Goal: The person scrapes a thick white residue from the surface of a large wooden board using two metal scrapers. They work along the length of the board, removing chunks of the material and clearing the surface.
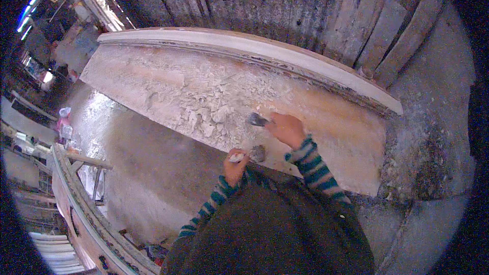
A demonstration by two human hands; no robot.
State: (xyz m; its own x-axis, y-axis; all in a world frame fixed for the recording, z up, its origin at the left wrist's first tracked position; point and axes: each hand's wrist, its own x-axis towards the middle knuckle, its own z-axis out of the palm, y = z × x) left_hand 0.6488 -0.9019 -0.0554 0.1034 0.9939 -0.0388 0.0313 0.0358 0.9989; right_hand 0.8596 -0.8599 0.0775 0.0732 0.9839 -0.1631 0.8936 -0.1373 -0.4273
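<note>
My right hand is closed around a small scraper whose dark flat blade points left, over the board. Pale crumbly plaster-like material lies in flakes and clumps to the left of the blade, covering much of the long board. At the board's near edge my left hand is closed on a whitish lump. Between my hands a rounded grey lump sits on that edge; its exact kind is hard to make out.
A long pale moulding runs along the board's far side. Behind it stand corrugated sheeting and upright planks. A curved frame and a wooden stand are at the left. Debris litters the floor at the right.
</note>
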